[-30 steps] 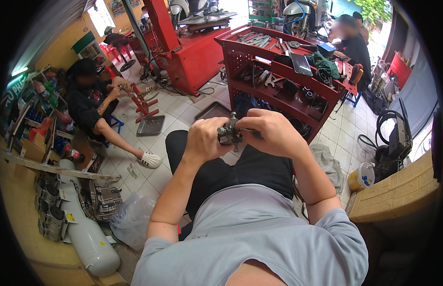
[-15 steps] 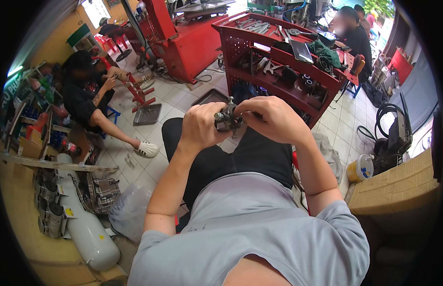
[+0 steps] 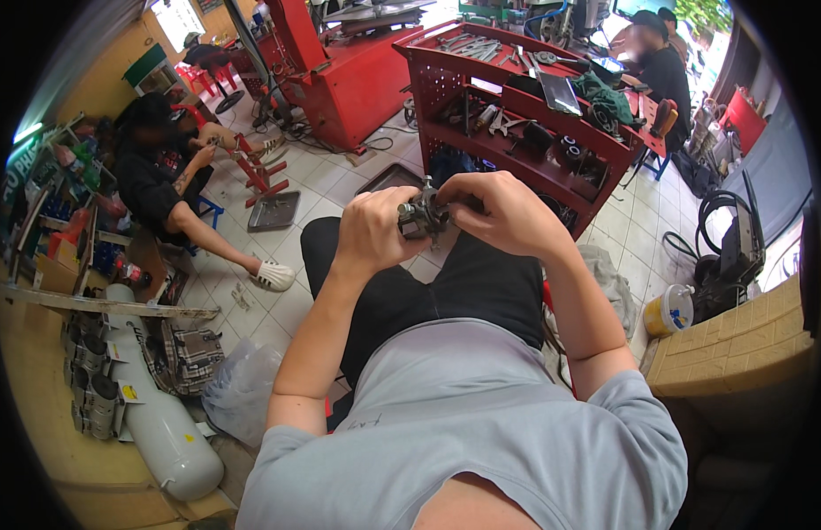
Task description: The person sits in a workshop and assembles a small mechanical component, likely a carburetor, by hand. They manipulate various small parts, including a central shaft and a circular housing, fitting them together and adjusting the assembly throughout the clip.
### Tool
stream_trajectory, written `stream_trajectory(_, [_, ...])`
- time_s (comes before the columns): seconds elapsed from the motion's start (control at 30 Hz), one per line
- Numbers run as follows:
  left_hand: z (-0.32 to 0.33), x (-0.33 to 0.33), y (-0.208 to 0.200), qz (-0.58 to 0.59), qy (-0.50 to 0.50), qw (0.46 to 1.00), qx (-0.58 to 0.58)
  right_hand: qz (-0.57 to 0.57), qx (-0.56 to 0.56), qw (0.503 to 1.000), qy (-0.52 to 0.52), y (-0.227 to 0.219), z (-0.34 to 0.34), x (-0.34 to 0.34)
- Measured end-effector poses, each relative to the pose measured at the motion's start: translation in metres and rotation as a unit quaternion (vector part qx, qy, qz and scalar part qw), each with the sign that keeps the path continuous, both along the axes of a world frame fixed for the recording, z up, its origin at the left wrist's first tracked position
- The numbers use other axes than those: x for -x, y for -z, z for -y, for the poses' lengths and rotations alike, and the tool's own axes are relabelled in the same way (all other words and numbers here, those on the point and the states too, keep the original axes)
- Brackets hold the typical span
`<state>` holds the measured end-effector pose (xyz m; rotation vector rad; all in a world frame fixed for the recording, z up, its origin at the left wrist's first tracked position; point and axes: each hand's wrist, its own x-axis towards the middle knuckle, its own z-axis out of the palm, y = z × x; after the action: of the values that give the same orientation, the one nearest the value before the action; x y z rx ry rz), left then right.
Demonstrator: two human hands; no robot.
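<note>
Above my lap, between both hands, is a small dark-grey metal machine part (image 3: 418,216) with stubs sticking out at its top and bottom. My left hand (image 3: 373,228) is closed around its left side. From the right, my right hand (image 3: 494,212) reaches in with bent fingers, the fingertips pressed together at the part's right side. Whether they also pinch something small there is hidden. Below the part lie my dark trouser legs (image 3: 486,287).
Ahead stands a red tool cart (image 3: 525,163) with wrenches on top. Metal trays (image 3: 273,212) lie on the tiled floor. A seated person (image 3: 154,159) is at left, another (image 3: 667,84) at far right. A white tank (image 3: 167,433) lies lower left; a bucket (image 3: 665,314) stands right.
The metal part has turned slightly between my hands. My right fingers have shifted a little against its right side; my left hand keeps its hold.
</note>
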<state>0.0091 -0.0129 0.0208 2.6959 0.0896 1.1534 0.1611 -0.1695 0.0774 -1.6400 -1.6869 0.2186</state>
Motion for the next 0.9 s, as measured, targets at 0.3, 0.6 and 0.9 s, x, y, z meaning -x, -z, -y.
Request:
stream_trajectory(0.3, [-0.055, -0.061, 0.055, -0.077, -0.071, 0.981, 0.164, -0.064, 0.097, 0.993, 0.01, 0.039, -0.078, -0.06])
stream_trajectory(0.6, [-0.109, -0.129, 0.118, -0.128, -0.061, 0.951, 0.276, -0.051, 0.167, 0.984, 0.028, 0.094, -0.153, -0.122])
stream_trajectory(0.9, [-0.176, -0.164, 0.186, -0.155, -0.089, 0.933, 0.313, -0.066, 0.229, 0.969, 0.071, 0.165, -0.234, -0.162])
